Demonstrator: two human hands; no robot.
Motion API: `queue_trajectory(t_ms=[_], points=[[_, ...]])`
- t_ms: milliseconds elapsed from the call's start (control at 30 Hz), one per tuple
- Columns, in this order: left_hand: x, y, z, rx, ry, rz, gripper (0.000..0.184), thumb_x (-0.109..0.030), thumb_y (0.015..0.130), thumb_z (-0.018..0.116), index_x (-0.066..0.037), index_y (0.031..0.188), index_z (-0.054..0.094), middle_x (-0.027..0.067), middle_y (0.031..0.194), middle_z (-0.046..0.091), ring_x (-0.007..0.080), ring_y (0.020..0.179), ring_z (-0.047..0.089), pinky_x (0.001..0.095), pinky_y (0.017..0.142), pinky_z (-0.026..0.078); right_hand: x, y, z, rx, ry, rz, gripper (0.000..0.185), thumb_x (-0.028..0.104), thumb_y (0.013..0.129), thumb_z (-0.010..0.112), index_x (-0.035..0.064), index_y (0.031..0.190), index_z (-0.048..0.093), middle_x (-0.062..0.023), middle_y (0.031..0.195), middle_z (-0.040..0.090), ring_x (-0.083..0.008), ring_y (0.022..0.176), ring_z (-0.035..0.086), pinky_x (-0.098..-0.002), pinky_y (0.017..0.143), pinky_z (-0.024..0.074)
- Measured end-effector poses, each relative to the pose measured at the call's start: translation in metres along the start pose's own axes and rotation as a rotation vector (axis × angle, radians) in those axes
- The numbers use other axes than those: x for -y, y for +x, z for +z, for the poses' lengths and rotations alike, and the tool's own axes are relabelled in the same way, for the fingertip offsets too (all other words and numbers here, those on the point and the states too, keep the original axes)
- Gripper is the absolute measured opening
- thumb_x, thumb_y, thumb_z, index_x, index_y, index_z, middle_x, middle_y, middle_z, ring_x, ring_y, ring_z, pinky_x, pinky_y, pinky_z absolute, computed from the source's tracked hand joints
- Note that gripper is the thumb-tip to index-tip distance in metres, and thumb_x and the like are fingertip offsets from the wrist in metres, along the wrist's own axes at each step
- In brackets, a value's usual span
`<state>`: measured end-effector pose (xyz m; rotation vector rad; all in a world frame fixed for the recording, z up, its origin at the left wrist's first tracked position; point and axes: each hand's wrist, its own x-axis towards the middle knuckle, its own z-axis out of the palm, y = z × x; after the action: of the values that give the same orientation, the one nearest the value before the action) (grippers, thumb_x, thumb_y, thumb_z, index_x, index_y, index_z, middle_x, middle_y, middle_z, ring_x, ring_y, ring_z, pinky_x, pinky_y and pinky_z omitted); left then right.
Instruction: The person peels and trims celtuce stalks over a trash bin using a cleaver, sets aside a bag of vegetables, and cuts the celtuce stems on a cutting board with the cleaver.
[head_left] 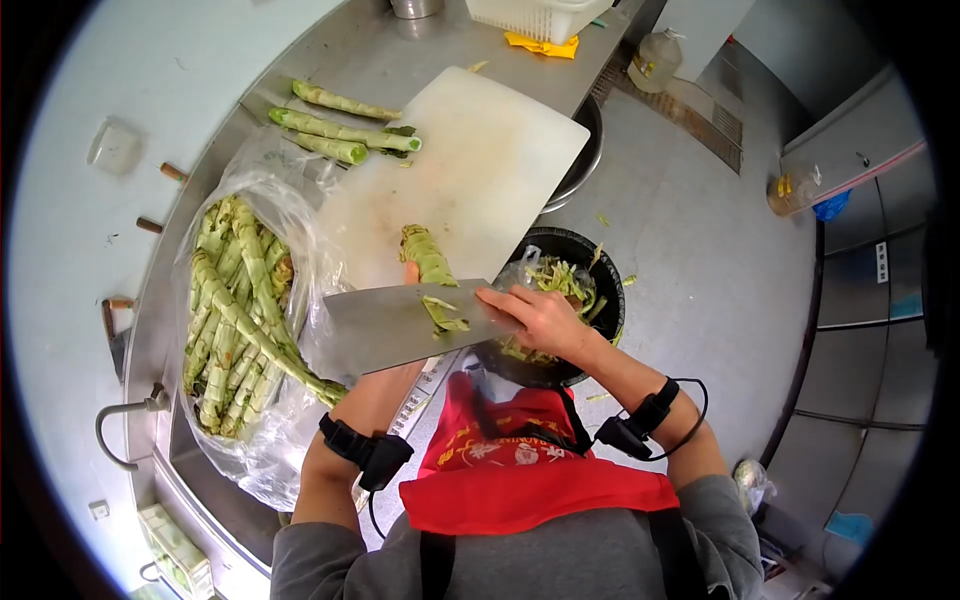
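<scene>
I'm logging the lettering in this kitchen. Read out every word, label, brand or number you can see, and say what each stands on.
Red apron: light characters and Latin letters, possibly "AON" among them; too blurred to confirm.
White label on the steel cabinet: too small to read.
White strip beside the apron: black marks, too small to read.

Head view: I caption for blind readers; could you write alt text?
A right hand holds a cleaver partly hiding a green stalk and the left hand, near a white cutting board, bagged stalks and a black tub of scraps.
</scene>
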<state>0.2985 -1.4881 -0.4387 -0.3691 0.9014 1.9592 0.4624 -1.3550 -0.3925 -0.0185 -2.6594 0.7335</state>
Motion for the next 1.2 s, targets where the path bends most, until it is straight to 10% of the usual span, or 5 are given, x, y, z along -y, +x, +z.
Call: queue_trajectory(t_ms=[367, 733, 1200], points=[[0.014, -0.007, -0.018, -0.010, 0.140, -0.120, 0.043, -0.044, 0.096, 0.039, -0.007, 0.116, 0.051, 0.0095, 0.096, 0.060, 0.0244, 0.069, 0.059, 0.0391, 0.051, 0.048, -0.030, 0.014, 0.013, 0.136, 0.227, 0.392, 0.029, 0.005, 0.080, 0.060, 0.0046, 0.109, 0.062, -0.0166, 0.090, 0.065, -0.0320, 0.073, 0.062, -0.0382, 0.065, 0.0513], [0.017, 0.014, -0.034, 0.028, 0.281, -0.163, 0.050, -0.049, 0.095, 0.038, -0.005, 0.112, 0.054, 0.0103, 0.092, 0.061, 0.0207, 0.074, 0.061, 0.0365, 0.056, 0.050, 0.021, -0.004, -0.027, 0.052, 0.032, -0.037, 0.053, 0.007, 0.072, 0.065, 0.0159, 0.123, 0.054, -0.0062, 0.071, 0.051, -0.0228, 0.056, 0.058, -0.0338, 0.047, 0.0479], [0.025, 0.030, -0.038, 0.080, 0.119, -0.190, 0.041, -0.049, 0.093, 0.043, -0.013, 0.107, 0.058, 0.0058, 0.081, 0.062, 0.0190, 0.068, 0.061, 0.0349, 0.058, 0.051, 0.020, -0.020, -0.031, 0.053, 0.008, 0.037, 0.064, -0.002, 0.062, 0.064, 0.0109, 0.124, 0.054, -0.0068, 0.071, 0.050, -0.0240, 0.060, 0.057, -0.0351, 0.051, 0.0490]])
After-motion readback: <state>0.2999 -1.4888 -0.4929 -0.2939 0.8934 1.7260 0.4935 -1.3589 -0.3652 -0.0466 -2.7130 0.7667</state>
